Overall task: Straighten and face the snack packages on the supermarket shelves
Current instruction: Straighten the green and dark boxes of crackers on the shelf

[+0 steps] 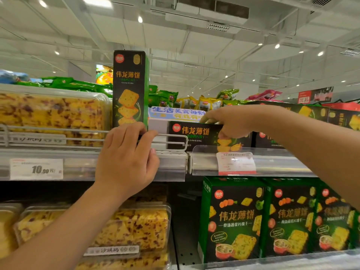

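Left hand [128, 158] curled around foot of upright box [129, 88] at wire rail [171, 135] — tall, narrow, likely to topple if nudged. Right hand [231, 121] pinching top edge of flat-lying box [196, 136], thumb below — could skew or slide off edge.

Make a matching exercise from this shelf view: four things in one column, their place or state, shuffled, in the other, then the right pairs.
Things:
1. upright cracker box
2. flat cracker box
3. left hand
4. price tag

Places or states:
A. lies on its side, under the right hand
B. stuck on the shelf edge, far left
C. stands on end behind the wire rail
D. fingers curled over the wire rail

Pairs: 1-C, 2-A, 3-D, 4-B
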`<act>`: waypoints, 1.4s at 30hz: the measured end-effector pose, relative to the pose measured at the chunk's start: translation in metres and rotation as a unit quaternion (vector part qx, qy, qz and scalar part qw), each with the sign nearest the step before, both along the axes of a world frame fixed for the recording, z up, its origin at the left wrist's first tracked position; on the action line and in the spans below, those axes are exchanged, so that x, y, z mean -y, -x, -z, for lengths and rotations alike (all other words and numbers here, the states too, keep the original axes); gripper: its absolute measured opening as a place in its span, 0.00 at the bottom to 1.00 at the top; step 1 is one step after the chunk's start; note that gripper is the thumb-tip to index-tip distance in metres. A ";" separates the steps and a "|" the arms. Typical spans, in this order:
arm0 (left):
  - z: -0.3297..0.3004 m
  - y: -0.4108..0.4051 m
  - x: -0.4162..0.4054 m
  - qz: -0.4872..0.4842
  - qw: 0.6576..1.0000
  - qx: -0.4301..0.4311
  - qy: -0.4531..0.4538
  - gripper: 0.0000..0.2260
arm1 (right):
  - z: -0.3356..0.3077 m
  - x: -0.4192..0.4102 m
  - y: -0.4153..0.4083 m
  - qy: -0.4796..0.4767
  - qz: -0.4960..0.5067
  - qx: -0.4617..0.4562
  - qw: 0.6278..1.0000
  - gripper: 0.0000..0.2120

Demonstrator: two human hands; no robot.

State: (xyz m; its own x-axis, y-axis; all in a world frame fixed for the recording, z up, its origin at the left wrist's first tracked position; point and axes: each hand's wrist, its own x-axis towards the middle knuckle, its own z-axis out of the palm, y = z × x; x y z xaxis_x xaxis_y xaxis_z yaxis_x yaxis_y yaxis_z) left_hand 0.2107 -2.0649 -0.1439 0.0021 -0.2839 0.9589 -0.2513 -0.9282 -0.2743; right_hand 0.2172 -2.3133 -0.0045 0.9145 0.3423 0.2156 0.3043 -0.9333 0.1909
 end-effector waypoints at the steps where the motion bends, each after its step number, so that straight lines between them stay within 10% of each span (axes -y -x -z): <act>1: 0.000 0.000 0.000 -0.001 1.000 -0.001 0.001 0.14 | -0.001 0.000 0.000 -0.002 0.000 -0.003 1.000 0.30; 10: -0.001 0.002 0.000 -0.004 1.000 -0.012 0.008 0.14 | -0.011 -0.004 0.004 -0.018 0.021 -0.040 0.999 0.35; 17: -0.001 0.005 0.001 0.005 0.999 -0.041 0.009 0.14 | -0.022 -0.083 -0.007 -0.391 -0.164 -0.018 0.906 0.19; 34: -0.001 0.005 0.001 0.023 0.998 -0.051 -0.004 0.16 | 0.002 -0.138 -0.018 -0.484 -0.166 -0.033 0.859 0.38; 42: -0.010 0.009 0.002 -0.012 0.994 -0.082 -0.068 0.18 | -0.032 -0.100 0.008 -0.575 -0.221 0.018 0.788 0.27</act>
